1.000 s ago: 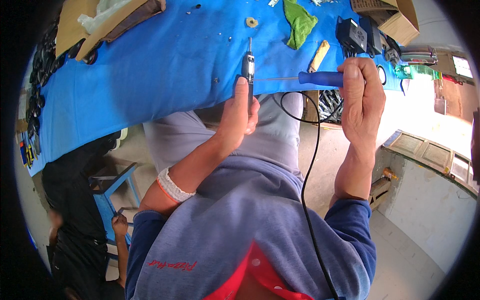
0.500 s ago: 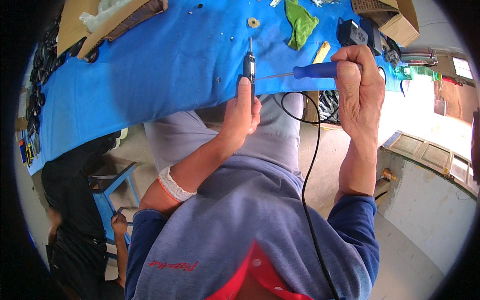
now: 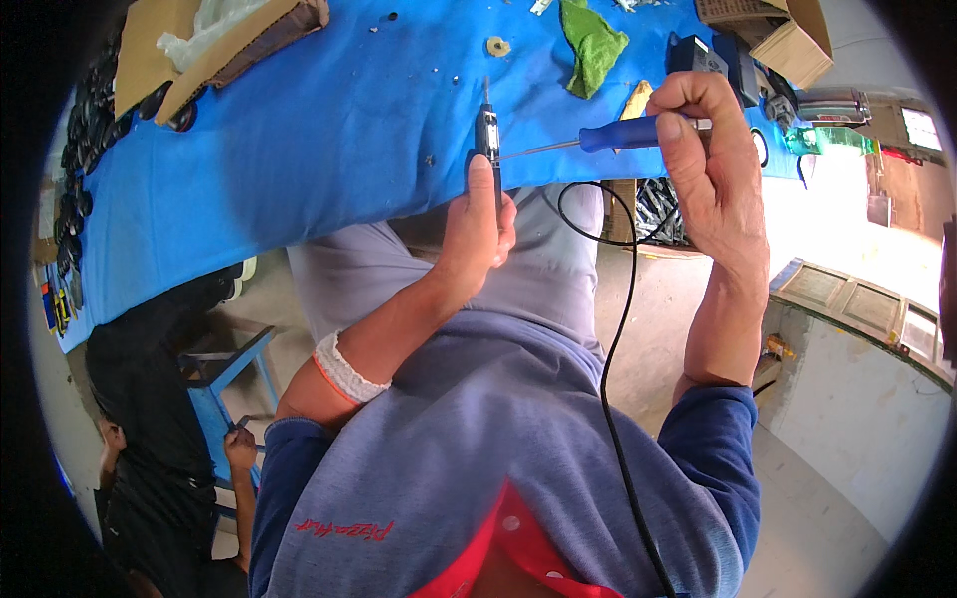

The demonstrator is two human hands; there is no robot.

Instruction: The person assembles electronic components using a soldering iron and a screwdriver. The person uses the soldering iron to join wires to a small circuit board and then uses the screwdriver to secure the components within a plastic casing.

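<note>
My left hand [image 3: 477, 234] is closed around a slim black device [image 3: 486, 133] with a shiny silvery section and a thin metal shaft pointing away from me. The thumb lies along its near end. In my raised right hand [image 3: 713, 179] is a screwdriver [image 3: 620, 135] with a blue handle, gripped at its rear end between thumb and curled fingers. The screwdriver's thin blade points left, and its tip is at the right side of the device, just above my left thumb. Whether the tip touches the device or sits in a screw is too small to tell.
A blue cloth [image 3: 329, 149] covers the table. On it are a green rag [image 3: 592, 50], a tan ring-shaped piece [image 3: 497, 46], an open cardboard box [image 3: 244, 55] and black boxy parts [image 3: 701, 58]. A black cable [image 3: 620, 399] hangs before me. Another person [image 3: 150, 399] is at left.
My right hand has shifted slightly upward with the screwdriver, and its fingers have moved on the handle. The device in my left hand has moved a little to the left.
</note>
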